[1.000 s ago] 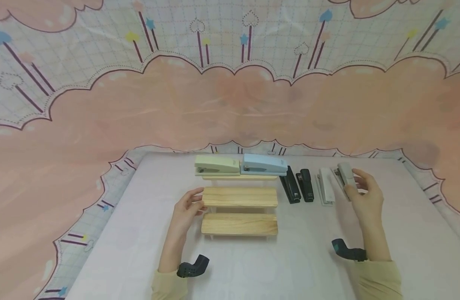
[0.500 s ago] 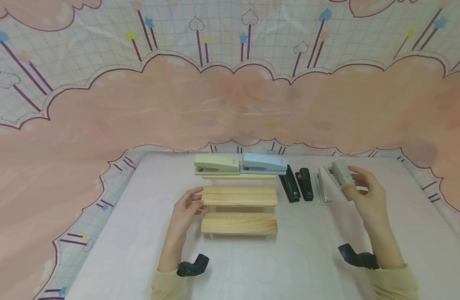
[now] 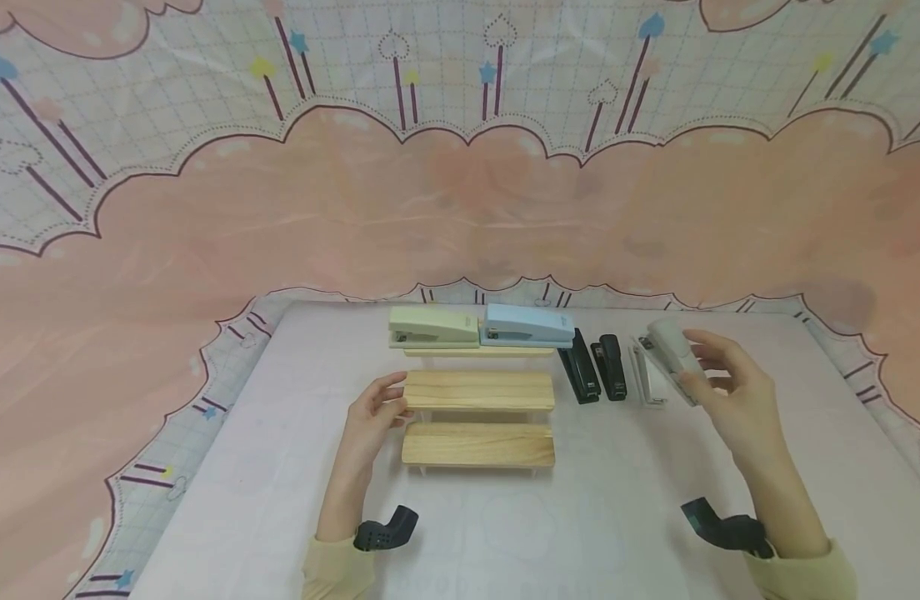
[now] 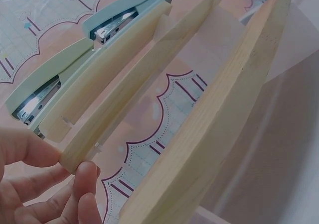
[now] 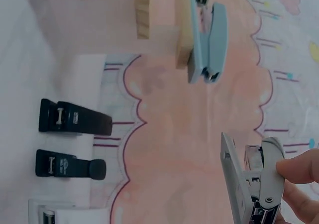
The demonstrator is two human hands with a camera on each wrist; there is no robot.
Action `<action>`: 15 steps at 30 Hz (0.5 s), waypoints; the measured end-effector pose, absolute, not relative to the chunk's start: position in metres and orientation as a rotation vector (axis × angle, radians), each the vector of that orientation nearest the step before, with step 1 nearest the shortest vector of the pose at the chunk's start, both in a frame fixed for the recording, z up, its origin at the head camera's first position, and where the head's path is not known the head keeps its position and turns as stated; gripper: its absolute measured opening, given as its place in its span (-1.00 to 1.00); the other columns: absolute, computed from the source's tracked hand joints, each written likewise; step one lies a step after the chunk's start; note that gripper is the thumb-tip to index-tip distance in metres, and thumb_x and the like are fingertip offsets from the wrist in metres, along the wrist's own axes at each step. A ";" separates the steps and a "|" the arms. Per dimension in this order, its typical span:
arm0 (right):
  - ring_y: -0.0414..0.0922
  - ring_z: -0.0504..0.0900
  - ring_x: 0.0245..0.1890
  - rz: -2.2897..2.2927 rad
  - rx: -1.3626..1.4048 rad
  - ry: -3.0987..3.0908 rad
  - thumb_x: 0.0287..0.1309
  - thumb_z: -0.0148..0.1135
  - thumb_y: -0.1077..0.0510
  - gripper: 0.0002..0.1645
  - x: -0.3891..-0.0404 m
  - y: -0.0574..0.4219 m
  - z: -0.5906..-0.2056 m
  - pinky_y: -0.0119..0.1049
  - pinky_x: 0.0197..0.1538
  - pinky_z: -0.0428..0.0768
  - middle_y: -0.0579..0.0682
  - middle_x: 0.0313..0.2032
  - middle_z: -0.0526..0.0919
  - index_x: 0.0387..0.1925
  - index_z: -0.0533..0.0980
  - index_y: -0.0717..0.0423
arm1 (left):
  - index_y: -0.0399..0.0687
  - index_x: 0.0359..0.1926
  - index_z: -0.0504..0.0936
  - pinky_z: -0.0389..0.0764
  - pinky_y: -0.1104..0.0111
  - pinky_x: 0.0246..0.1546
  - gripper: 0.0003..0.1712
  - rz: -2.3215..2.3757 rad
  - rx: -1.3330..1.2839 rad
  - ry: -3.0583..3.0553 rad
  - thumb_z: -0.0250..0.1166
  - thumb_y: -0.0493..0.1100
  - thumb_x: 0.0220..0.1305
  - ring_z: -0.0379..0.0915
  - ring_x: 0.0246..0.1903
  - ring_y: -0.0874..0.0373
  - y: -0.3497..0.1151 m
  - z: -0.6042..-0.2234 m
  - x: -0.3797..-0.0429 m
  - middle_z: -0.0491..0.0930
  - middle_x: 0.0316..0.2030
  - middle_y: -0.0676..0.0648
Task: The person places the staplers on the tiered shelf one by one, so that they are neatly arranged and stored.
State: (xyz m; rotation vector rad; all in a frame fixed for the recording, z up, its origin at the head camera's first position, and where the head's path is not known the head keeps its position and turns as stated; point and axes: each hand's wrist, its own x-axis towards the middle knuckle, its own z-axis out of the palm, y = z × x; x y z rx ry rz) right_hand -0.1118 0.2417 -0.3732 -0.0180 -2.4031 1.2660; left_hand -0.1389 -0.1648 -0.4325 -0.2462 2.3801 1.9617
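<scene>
My right hand [image 3: 741, 404] grips a grey stapler [image 3: 668, 350] between thumb and fingers; it is tilted and held above the table, partly covering a white stapler [image 3: 644, 385]. In the right wrist view the grey stapler [image 5: 264, 179] shows its metal parts. With thumb and fingers, my left hand [image 3: 370, 421] pinches the left end of the middle board of a three-step wooden stand [image 3: 478, 392]; the left wrist view shows this pinch on the board [image 4: 79, 152] closely. A green stapler [image 3: 433, 327] and a light blue stapler [image 3: 527, 325] lie end to end on the top step.
Right of the stand, two black staplers [image 3: 580, 371] lie side by side on the white tabletop [image 3: 490, 533]. The stand's lowest board [image 3: 478, 446] is nearest to me. A patterned peach cloth [image 3: 460, 208] hangs behind the table.
My right hand has carried the grey stapler a little to the left, tilting it over the white stapler. The left hand stays on the stand.
</scene>
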 end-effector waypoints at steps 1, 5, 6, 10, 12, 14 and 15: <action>-0.48 0.40 -0.14 1.266 0.004 -2.399 0.15 0.21 0.35 -0.42 -0.111 0.240 -0.372 -0.68 -0.15 0.34 -0.60 -0.14 0.42 0.23 0.42 0.10 | -0.01 0.25 0.45 0.49 0.39 -0.16 -0.53 1.960 -0.248 2.380 0.09 -0.28 0.32 0.55 -0.29 0.25 -0.165 -0.432 -0.139 0.57 0.04 -0.22; -0.45 0.42 -0.13 1.291 0.100 -2.369 0.14 0.21 0.39 -0.44 -0.108 0.232 -0.367 -0.64 -0.13 0.33 -0.55 -0.12 0.45 0.21 0.44 0.14 | 0.00 0.24 0.45 0.50 0.38 -0.16 -0.53 1.959 -0.251 2.378 0.10 -0.28 0.31 0.55 -0.29 0.24 -0.165 -0.433 -0.140 0.57 0.04 -0.22; -0.44 0.43 -0.12 1.297 0.121 -2.362 0.14 0.21 0.39 -0.45 -0.107 0.230 -0.365 -0.62 -0.12 0.33 -0.53 -0.12 0.45 0.20 0.44 0.16 | 0.00 0.24 0.45 0.50 0.38 -0.16 -0.53 1.958 -0.252 2.380 0.10 -0.28 0.31 0.56 -0.29 0.24 -0.165 -0.433 -0.140 0.57 0.04 -0.22; -0.40 0.43 -0.11 1.328 0.200 -2.344 0.12 0.20 0.42 -0.45 -0.106 0.220 -0.360 -0.59 -0.11 0.33 -0.49 -0.10 0.47 0.19 0.44 0.19 | 0.00 0.24 0.46 0.50 0.38 -0.16 -0.53 1.957 -0.253 2.384 0.10 -0.28 0.32 0.56 -0.29 0.23 -0.165 -0.433 -0.141 0.57 0.04 -0.23; -0.38 0.43 -0.11 1.337 0.234 -2.340 0.12 0.20 0.44 -0.45 -0.105 0.215 -0.358 -0.58 -0.11 0.34 -0.47 -0.09 0.48 0.18 0.44 0.20 | 0.00 0.24 0.45 0.50 0.39 -0.16 -0.53 1.955 -0.253 2.387 0.10 -0.29 0.32 0.56 -0.29 0.22 -0.165 -0.434 -0.141 0.58 0.04 -0.23; -0.37 0.44 -0.11 1.351 0.269 -2.335 0.10 0.21 0.45 -0.44 -0.105 0.211 -0.357 -0.58 -0.11 0.35 -0.45 -0.07 0.48 0.18 0.44 0.21 | -0.01 0.24 0.45 0.51 0.39 -0.16 -0.53 1.953 -0.251 2.391 0.09 -0.29 0.32 0.56 -0.29 0.22 -0.165 -0.434 -0.141 0.58 0.04 -0.23; -0.37 0.44 -0.11 1.357 0.282 -2.332 0.09 0.22 0.46 -0.44 -0.104 0.208 -0.357 -0.58 -0.11 0.35 -0.46 -0.07 0.49 0.17 0.45 0.21 | -0.01 0.25 0.45 0.50 0.39 -0.17 -0.53 1.952 -0.249 2.393 0.09 -0.29 0.32 0.56 -0.29 0.22 -0.165 -0.434 -0.141 0.58 0.04 -0.23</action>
